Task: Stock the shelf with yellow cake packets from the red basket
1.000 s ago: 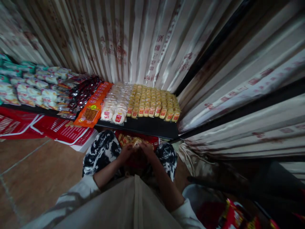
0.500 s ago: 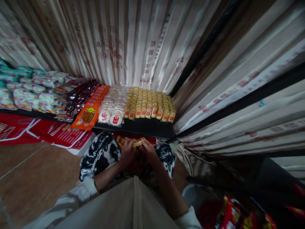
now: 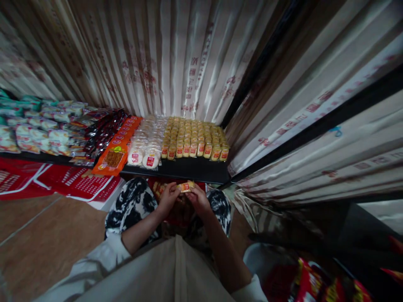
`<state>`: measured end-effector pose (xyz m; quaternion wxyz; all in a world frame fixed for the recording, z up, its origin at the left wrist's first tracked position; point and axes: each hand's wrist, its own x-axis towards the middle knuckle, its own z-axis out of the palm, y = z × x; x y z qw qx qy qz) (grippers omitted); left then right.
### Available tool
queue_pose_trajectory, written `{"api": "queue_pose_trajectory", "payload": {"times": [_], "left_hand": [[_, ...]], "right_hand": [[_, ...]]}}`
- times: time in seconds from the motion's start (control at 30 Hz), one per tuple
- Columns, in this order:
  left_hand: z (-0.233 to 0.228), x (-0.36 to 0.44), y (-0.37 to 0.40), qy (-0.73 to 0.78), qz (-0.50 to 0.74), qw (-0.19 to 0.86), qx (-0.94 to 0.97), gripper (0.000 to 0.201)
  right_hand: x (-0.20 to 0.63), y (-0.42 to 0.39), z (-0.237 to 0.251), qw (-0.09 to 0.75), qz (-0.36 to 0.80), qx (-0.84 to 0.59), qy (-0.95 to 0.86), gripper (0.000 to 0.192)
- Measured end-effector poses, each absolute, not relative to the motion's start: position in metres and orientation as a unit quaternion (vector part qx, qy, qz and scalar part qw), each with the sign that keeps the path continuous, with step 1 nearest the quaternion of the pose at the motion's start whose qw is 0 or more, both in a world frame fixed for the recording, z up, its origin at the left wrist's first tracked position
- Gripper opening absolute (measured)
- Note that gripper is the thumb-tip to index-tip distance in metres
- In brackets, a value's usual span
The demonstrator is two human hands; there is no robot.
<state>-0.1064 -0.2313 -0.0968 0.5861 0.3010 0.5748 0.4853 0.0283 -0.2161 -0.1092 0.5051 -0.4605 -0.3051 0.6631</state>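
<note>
Between my knees, a small yellow snack packet [image 3: 185,187] with a red label lies lengthwise between my two hands. My left hand [image 3: 170,194] pinches its left end, and my right hand [image 3: 198,197] grips the right end. The label faces up toward me. Just under the hands sits a red bag or box [image 3: 155,186] with more yellow packets, mostly hidden by my hands and knees. Ahead, on a black shelf [image 3: 179,170], rows of matching yellow packets [image 3: 192,140] stand close together.
Left of the yellow rows are clear-wrapped white round crackers [image 3: 149,157], an orange snack bag [image 3: 115,157], dark packets [image 3: 105,130] and white-green packets [image 3: 40,126]. Red printed boxes [image 3: 72,180] lie on the floor. Pleated curtains [image 3: 176,63] hang behind; a tub [image 3: 261,260] stands lower right.
The packet in my hands has turned so that its red label now shows upward. Both hands stay in nearly the same place, while the view has shifted slightly.
</note>
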Motion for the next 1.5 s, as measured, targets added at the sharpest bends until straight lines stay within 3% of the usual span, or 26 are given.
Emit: {"api": "queue_pose_trajectory", "payload": {"times": [0.1,0.23,0.47,0.63,1.17,1.5], "left_hand": [[-0.099,-0.102,-0.221,0.569,0.478,0.591,0.314,0.032],[-0.095,-0.1,-0.204,0.577,0.477,0.526,0.404,0.038],[-0.065,-0.091,-0.165,0.582,0.385,0.385,0.604,0.031],[-0.043,-0.076,-0.129,0.54,0.34,0.274,0.719,0.037],[-0.041,-0.03,-0.053,0.585,0.243,0.166,0.756,0.039],[-0.054,-0.027,-0.039,0.573,0.261,0.136,0.765,0.038]], "right_hand": [[0.029,-0.217,-0.107,0.504,0.685,-0.46,-0.255,0.04],[0.033,-0.214,-0.109,0.506,0.628,-0.508,-0.302,0.046],[0.051,-0.197,-0.105,0.473,0.35,-0.648,-0.483,0.048],[0.059,-0.182,-0.096,0.444,0.176,-0.66,-0.579,0.042],[0.069,-0.111,-0.108,0.442,0.121,-0.601,-0.655,0.045],[0.07,-0.1,-0.115,0.425,0.095,-0.613,-0.659,0.049]]}}
